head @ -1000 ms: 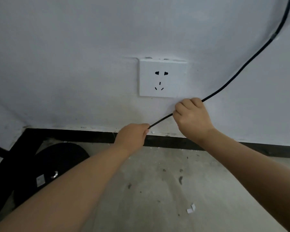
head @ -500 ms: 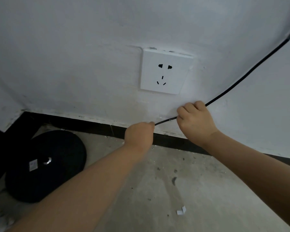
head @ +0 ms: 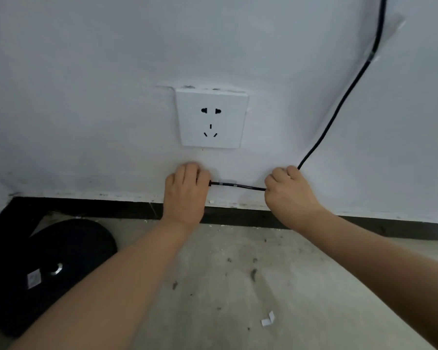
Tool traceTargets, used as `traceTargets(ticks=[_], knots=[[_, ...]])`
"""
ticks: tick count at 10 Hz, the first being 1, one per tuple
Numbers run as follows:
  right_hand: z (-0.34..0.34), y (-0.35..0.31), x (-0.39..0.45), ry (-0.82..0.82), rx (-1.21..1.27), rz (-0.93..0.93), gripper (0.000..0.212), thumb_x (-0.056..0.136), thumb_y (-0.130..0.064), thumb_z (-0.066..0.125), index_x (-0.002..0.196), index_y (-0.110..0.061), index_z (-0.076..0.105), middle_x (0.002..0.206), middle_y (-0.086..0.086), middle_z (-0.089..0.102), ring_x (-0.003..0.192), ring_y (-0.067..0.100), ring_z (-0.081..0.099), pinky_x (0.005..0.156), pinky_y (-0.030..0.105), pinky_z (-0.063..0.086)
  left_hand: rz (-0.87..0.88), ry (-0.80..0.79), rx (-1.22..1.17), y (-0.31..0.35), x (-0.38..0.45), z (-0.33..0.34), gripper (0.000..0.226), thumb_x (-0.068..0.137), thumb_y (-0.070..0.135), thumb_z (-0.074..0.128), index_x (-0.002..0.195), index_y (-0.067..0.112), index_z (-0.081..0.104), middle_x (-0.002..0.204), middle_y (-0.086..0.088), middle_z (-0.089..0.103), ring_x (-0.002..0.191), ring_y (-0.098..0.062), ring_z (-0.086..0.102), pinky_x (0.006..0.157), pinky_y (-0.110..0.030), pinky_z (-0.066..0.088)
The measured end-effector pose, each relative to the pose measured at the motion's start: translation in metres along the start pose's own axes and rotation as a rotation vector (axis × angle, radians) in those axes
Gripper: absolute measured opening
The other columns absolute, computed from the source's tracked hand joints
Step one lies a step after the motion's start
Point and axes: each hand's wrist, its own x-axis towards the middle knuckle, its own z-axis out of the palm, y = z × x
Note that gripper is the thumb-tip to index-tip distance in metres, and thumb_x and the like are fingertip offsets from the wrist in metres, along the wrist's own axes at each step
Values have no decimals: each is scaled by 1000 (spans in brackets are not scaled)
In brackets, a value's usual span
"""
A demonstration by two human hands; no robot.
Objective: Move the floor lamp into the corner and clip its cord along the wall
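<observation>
Here, head view: thin black cord (head: 238, 185) stretched taut along the wall (head: 86, 84) below the socket (head: 212, 118), left hand (head: 185, 190) and right hand (head: 290, 192) each clamped on it, well apart. Light, limp, probably slick (best pinched beside the clip (head: 225, 183)).

No readable text, brand or number appears anywhere; a small pale sticker (head: 33, 279) on the black lamp base (head: 61, 261) in the floor's left corner is too blurred to read.
</observation>
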Motion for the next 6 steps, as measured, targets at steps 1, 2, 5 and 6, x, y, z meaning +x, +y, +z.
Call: traceTargets(ticks=[1,2,5,6], knots=[[-1,-3,-1,-210,10,47,15,64,-12,67,78,-12,71,92,10,67,97,27,57,94,39,45,-11,-75,-49,2,-2,-3,36,42,-1,90,66,-2,63,73,-22,69,62,-33,66,49,-31,53],[6,-18,0,-441,-122,54,33,88,-18,49,117,-2,52,130,25,42,123,40,35,109,55,24,40,-108,-79,4,-6,-11,35,46,1,89,71,-3,64,80,-25,70,67,-37,66,52,-36,55],[-6,-11,3,-393,275,258,31,82,-9,53,112,-1,55,130,21,44,124,39,34,110,45,26,391,495,-67,-14,26,-50,43,75,8,45,117,0,41,122,-13,32,115,-32,33,108,-46,29],[-11,-6,0,-66,508,372,14,74,-4,61,86,2,64,105,20,61,105,34,52,93,39,44,381,499,6,-18,47,-59,50,78,12,44,125,2,29,128,-9,23,126,-32,19,118,-29,-11]])
